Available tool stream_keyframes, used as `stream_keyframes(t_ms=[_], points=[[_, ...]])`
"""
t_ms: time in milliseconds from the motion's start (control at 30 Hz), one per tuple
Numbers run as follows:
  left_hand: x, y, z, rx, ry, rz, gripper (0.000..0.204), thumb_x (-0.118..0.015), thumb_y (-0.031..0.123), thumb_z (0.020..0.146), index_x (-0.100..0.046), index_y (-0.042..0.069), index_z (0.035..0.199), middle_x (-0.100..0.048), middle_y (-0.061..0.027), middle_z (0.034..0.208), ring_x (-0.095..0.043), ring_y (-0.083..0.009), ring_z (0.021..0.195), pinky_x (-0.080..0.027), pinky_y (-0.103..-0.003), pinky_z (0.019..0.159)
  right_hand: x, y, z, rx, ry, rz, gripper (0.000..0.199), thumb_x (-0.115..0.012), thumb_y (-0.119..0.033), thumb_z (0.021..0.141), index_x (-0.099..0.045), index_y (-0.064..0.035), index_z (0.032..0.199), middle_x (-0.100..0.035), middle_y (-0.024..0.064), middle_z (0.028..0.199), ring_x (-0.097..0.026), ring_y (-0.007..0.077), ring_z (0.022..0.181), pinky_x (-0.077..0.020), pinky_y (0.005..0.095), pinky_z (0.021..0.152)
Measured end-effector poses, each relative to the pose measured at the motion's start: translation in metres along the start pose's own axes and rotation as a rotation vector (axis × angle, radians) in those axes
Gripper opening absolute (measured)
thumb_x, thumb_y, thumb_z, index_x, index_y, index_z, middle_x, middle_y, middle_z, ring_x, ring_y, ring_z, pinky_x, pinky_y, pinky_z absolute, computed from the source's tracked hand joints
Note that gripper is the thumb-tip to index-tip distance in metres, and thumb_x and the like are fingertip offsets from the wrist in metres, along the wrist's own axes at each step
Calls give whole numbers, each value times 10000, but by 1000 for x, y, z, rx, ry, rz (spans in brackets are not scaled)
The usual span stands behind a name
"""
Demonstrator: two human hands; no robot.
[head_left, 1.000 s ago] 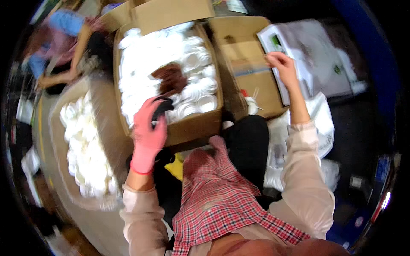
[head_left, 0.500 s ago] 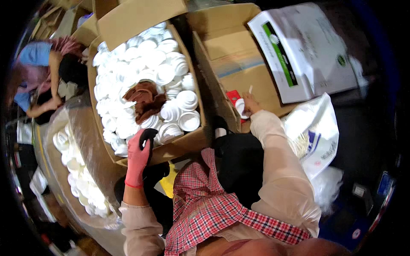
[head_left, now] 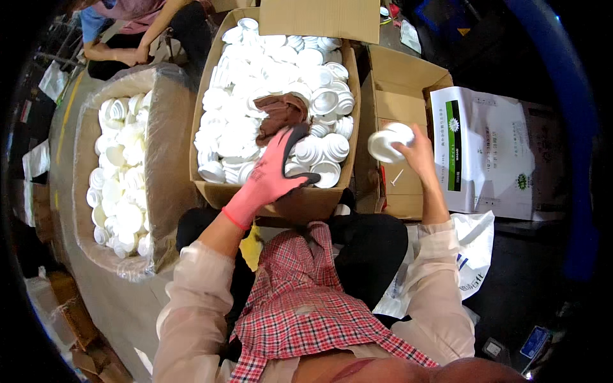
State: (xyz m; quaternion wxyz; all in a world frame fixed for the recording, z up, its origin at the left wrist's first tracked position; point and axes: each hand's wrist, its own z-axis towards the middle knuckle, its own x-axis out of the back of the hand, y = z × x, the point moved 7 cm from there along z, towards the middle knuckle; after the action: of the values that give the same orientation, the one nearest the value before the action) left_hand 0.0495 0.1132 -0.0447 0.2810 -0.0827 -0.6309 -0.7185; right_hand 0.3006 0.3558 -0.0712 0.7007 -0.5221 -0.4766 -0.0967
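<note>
Cardboard boxes full of white lids sit in front of a seated person.

One white lid (head_left: 389, 142) is up in the air over the smaller box (head_left: 408, 83) on the right, which is open and mostly bare inside. The bare right hand (head_left: 416, 150) grips this lid with its fingers closed around the edge. The left hand (head_left: 273, 172), in a pink glove, reaches into the big box (head_left: 281, 203) in the middle, fingers spread open and lying on the white lids (head_left: 255, 76) heaped there. A brown cloth (head_left: 281, 112) lies on the lids just past the glove. On the left, a clear plastic bag (head_left: 159, 147) holds more white lids. At the top left, another person (head_left: 137, 32) bends over. A printed white sack (head_left: 491, 150) lies on the right.
</note>
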Motion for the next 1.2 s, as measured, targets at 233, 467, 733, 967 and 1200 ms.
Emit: stream_keyframes(t_ms=[233,467,733,967,1200], points=[[35,-17,19,164,135,-580,546,-721,78,797,-496,-13,1286,-600,-87,1195,-539,-163,1113,-410,-288,975,-87,-215,2,381,-306,506,657,-764,-221,740,-461,-54,1299,-569,155,1205,-553,278,1128,-460,361,923],[82,-56,-8,299,371,-1104,428,-690,162,872,-547,-46,1217,-643,-103,1098,-618,-177,979,-491,-287,858,-160,-215,-10,151,-568,860,303,-599,-246,951,-625,2,1122,-646,6,941,-571,93,855,-463,257,778],[100,-64,-25,352,342,-1244,428,-685,200,877,-553,-30,1213,-640,-110,1098,-645,-204,950,-554,-328,782,-165,-243,-20,386,-636,671,171,-568,-141,953,-628,11,900,-588,-16,798,-537,85,741,-458,247,695],[112,-98,-22,280,443,192,432,-576,59,831,-546,14,1260,-600,-219,1169,-554,-384,1110,-422,-415,980,-88,-207,-31,632,-89,-79,56,-552,-66,842,-600,-41,828,-586,122,840,-573,336,843,-448,420,704],[122,-92,-28,384,575,-303,395,-595,238,920,-560,17,1246,-646,-106,1107,-608,-266,1028,-464,-344,907,133,-44,-166,-144,315,-621,120,-562,-115,836,-641,-56,904,-632,201,898,-609,391,836,-485,462,710]])
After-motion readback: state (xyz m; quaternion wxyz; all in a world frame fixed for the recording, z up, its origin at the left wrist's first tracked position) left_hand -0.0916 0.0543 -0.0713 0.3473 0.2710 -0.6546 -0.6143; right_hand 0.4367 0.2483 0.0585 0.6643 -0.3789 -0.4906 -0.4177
